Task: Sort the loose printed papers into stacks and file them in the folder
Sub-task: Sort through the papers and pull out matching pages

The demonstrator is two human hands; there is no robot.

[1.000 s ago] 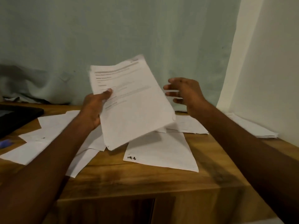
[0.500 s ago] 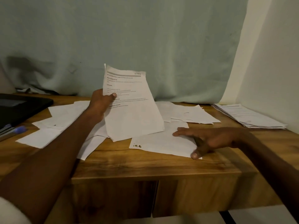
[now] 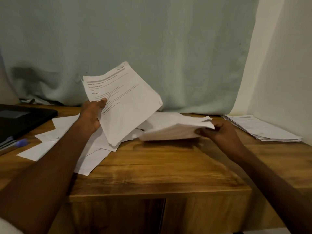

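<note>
My left hand [image 3: 92, 114] grips a small bundle of printed sheets [image 3: 125, 105] by its left edge and holds it tilted above the desk. My right hand [image 3: 219, 132] pinches the right edge of a loose white sheet [image 3: 172, 130] and holds it just off the wood, blurred by motion. More loose papers [image 3: 50, 134] lie scattered on the left half of the desk, partly under my left arm. A neat stack of printed pages [image 3: 260, 127] rests at the far right by the wall. A black folder [image 3: 20, 120] lies at the left.
The wooden desk [image 3: 160, 174] has a front edge close to me. A blue pen [image 3: 18, 144] lies beside the black folder. A pale green curtain [image 3: 135, 48] hangs behind the desk, and a white wall closes the right side.
My right hand came down onto the sheet in front, took it by its edge and lifted it off the desk. My left hand kept its bundle raised, tilting it more to the right.
</note>
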